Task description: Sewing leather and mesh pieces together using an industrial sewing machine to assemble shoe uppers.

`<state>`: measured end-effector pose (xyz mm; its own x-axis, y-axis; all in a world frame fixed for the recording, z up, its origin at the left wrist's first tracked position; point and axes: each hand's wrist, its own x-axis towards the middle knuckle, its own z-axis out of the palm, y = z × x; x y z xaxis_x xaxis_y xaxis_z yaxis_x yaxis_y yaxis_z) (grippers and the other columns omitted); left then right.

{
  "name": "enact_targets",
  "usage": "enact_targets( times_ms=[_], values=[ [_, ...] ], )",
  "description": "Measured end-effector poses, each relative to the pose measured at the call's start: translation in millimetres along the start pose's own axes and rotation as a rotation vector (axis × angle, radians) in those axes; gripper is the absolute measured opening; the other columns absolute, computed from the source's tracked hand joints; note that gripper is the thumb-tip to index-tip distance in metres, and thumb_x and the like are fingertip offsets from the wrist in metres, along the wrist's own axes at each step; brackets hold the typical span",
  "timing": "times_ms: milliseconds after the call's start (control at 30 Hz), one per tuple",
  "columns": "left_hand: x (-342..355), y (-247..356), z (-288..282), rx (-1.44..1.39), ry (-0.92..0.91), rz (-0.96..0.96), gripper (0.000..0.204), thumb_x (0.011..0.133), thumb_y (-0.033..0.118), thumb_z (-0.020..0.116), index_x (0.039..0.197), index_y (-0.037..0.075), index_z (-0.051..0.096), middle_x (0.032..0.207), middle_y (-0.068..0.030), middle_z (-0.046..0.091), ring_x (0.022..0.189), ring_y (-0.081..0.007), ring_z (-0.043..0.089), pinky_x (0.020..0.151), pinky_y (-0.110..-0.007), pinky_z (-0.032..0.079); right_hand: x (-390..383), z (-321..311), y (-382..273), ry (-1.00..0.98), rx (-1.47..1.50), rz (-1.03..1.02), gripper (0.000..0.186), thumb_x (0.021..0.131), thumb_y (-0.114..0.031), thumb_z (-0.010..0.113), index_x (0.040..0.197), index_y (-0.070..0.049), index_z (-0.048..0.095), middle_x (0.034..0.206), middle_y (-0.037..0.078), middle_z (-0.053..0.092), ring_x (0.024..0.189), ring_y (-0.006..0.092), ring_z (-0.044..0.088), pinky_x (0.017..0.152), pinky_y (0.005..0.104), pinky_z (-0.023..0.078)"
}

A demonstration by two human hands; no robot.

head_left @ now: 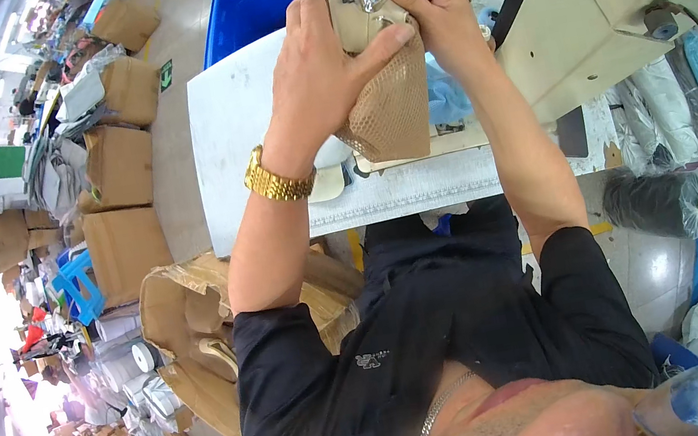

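A beige shoe upper (394,109), with a netted body and a smoother top part, is held up under the head of a sewing machine (583,17). My left hand (315,71) grips its left side, thumb across the front and fingers along the far edge. At the upper right edge, my right hand (440,18) pinches it with thumb and forefinger, close to the metal presser foot (374,1). Where the needle meets the material is too small to make out. The lower end of the upper hangs over the machine's bed.
The white worktable (249,142) has a ruler strip (420,202) along its near edge. A blue bin (246,13) stands behind it. Light blue plastic (444,91) lies right of the upper. Cardboard boxes (129,255) line the left, and wrapped rolls (656,203) lie at the right.
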<state>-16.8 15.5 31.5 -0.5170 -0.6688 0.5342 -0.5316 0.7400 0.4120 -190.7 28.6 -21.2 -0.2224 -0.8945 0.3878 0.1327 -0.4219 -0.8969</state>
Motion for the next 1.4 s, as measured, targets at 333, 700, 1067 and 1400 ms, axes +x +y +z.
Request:
enact_targets(
  times_ms=[333, 700, 1067, 1400],
  values=[
    [2.9, -4.8, -6.8, -0.041, -0.108, -0.028, 0.100, 0.073, 0.065, 0.073, 0.133, -0.009, 0.044, 0.123, -0.0279, 0.055, 0.111, -0.0357, 0.061, 0.091, -0.041, 0.051, -1.6, 3.8, 1.5, -0.018, -0.047, 0.000, 0.030, 0.097, -0.030, 0.061, 0.091, -0.002, 0.069, 0.075, -0.004, 0.064, 0.068, 0.0014, 0.053, 0.059, 0.0199, 0.043],
    [12.2, -1.5, -6.1, 0.010, -0.101, -0.035, 0.092, 0.074, 0.059, 0.075, 0.130, -0.008, 0.048, 0.121, -0.0258, 0.059, 0.114, -0.0363, 0.058, 0.095, -0.041, 0.048, -6.1, 10.2, -14.2, 0.213, -0.351, -0.090, 0.020, 0.097, -0.013, 0.055, 0.108, 0.000, 0.065, 0.096, 0.001, 0.067, 0.084, 0.0047, 0.060, 0.073, 0.0203, 0.048],
    [24.4, -3.2, -17.4, -0.148, -0.194, -0.018, 0.077, 0.073, 0.055, 0.077, 0.116, -0.006, 0.059, 0.096, -0.0206, 0.068, 0.089, -0.0315, 0.068, 0.080, -0.038, 0.053, -40.9, 3.1, -53.3, -0.047, 0.026, -0.169, 0.029, 0.093, -0.002, 0.058, 0.121, 0.001, 0.063, 0.119, 0.008, 0.064, 0.111, 0.0153, 0.059, 0.097, 0.0277, 0.045],
    [36.6, -24.9, -15.8, -0.279, -0.336, -0.030, 0.076, 0.073, 0.059, 0.075, 0.107, -0.007, 0.061, 0.092, -0.0196, 0.067, 0.085, -0.0275, 0.067, 0.076, -0.036, 0.052, -82.9, -91.1, -126.3, 0.101, -0.479, -0.322, 0.027, 0.097, -0.008, 0.054, 0.121, 0.000, 0.064, 0.115, 0.012, 0.068, 0.108, 0.0191, 0.064, 0.099, 0.0299, 0.046]
  ],
)
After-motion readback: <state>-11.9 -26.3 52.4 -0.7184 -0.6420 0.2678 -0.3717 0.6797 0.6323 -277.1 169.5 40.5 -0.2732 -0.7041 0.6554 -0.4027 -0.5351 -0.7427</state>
